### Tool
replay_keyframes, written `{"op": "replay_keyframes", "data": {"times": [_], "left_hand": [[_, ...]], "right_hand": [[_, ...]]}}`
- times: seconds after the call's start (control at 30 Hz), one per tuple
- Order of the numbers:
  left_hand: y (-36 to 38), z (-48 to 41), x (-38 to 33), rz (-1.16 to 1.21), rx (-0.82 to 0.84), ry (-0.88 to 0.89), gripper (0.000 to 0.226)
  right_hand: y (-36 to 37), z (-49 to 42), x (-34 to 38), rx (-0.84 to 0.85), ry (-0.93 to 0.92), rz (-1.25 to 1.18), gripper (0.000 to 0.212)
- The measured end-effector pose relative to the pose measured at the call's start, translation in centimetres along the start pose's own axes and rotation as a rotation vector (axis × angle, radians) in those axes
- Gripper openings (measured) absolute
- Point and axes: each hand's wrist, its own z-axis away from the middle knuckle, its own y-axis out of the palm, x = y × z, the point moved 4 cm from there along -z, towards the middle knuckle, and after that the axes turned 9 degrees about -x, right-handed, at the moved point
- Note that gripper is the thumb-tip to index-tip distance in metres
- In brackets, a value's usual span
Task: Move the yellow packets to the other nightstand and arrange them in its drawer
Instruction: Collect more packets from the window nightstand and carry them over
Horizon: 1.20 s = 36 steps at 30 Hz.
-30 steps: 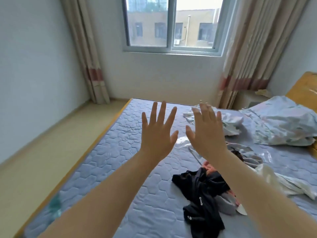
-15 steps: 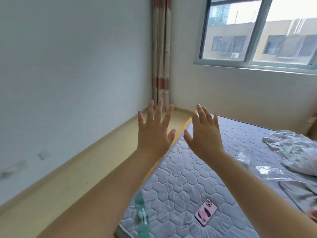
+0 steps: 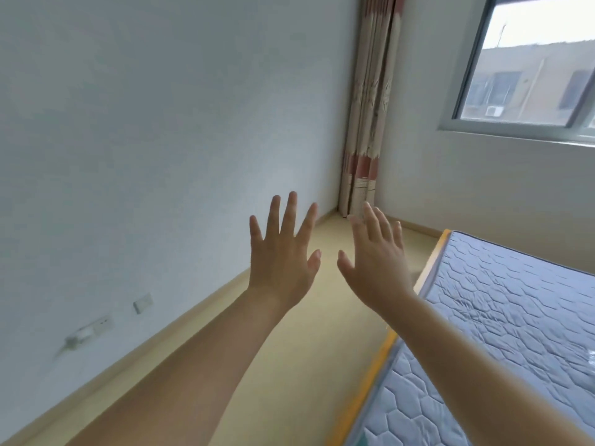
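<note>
Both my arms are stretched out in front of me at chest height. My left hand (image 3: 283,252) is held up with fingers straight and spread, holding nothing. My right hand (image 3: 375,260) is beside it, a small gap between the thumbs, fingers straight and also holding nothing. No yellow packets, nightstand or drawer are in view.
A bare white wall (image 3: 145,140) fills the left, with sockets (image 3: 103,325) low down. A strip of beige floor (image 3: 289,365) runs between wall and the blue quilted mattress (image 3: 499,317) at right. A curtain (image 3: 370,107) hangs in the corner beside a window (image 3: 531,69).
The view has swung left: the clothes, bedding and phone on the mattress have left the frame, and the wall and floor fill it. Both hands stay raised and spread.
</note>
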Motion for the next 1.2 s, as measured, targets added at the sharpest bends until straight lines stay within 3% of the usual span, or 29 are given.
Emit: {"op": "replay_keyframes", "data": {"times": [0.27, 0.6, 0.93, 1.2], "left_hand": [[12.3, -16.3, 11.3, -0.039, -0.015, 0.139, 0.071], [27.6, -34.0, 16.3, 0.148, -0.083, 0.245, 0.072], [44.3, -58.1, 14.8, 0.336, -0.162, 0.414, 0.072], [57.3, -74.2, 4.8, 0.459, -0.107, 0.531, 0.074]], "right_hand": [[13.8, -15.8, 1.3, -0.017, 0.122, 0.015, 0.065], [26.6, -32.9, -2.9, -0.026, 0.167, 0.144, 0.061], [41.2, -51.9, -14.1, -0.087, 0.291, 0.336, 0.061], [48.8, -61.8, -30.3, -0.096, 0.426, 0.480, 0.061]]}}
